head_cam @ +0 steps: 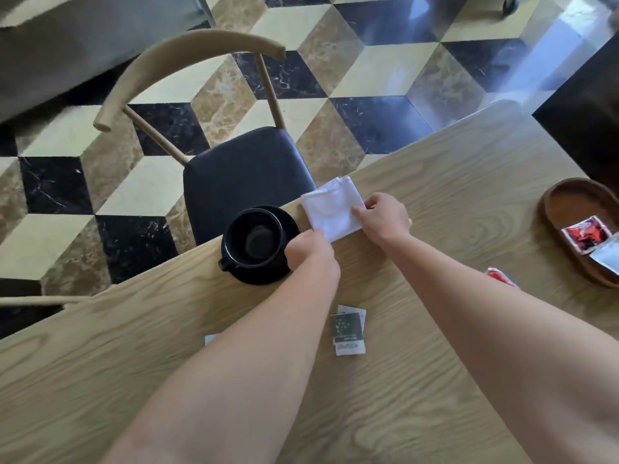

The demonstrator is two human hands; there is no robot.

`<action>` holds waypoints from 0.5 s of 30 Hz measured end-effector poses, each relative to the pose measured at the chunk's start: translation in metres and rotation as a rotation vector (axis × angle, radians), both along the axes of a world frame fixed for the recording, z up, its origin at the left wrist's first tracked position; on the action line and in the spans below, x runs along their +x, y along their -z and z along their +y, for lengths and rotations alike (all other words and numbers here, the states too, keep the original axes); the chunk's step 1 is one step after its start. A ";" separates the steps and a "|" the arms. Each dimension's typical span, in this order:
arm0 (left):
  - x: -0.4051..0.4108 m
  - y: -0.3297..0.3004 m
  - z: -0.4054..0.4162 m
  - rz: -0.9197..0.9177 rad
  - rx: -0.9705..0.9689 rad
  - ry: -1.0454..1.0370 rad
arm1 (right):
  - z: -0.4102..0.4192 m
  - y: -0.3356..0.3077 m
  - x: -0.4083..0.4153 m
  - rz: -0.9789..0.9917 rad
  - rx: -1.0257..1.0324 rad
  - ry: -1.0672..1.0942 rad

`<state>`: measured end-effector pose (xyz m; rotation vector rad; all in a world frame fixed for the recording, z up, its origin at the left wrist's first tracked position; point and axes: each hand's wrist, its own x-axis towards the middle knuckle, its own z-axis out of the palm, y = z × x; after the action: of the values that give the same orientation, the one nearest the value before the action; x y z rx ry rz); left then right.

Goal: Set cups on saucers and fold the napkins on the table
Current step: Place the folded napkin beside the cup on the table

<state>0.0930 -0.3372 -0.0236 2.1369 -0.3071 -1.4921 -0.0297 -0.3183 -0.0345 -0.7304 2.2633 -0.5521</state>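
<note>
Head view shows me the white napkin [331,209] at the far table edge beside the cup [253,237], my left hand [310,247] pinching its near corner, right hand [385,216] pinching its right edge.

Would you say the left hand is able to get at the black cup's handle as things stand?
Probably yes. The left hand pinches the white napkin right beside the black cup. The cup's handle sticks out on the side away from the hand, with nothing lying over it. The hand would have to let go first.
</note>
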 end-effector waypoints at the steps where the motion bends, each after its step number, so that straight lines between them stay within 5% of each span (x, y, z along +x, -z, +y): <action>1: -0.003 0.003 -0.001 -0.010 0.002 -0.029 | -0.001 0.001 0.001 0.020 -0.004 0.005; 11: 0.007 -0.014 0.027 -0.209 -0.099 0.123 | 0.023 -0.013 0.028 0.094 -0.062 0.100; 15: 0.058 -0.024 0.078 -0.199 -0.187 0.160 | 0.070 -0.024 0.070 -0.030 -0.220 0.181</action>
<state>0.1511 -0.2589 0.0005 2.1517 -0.6761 -1.2787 0.0403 -0.2485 -0.0110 -0.6202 2.2768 -0.9032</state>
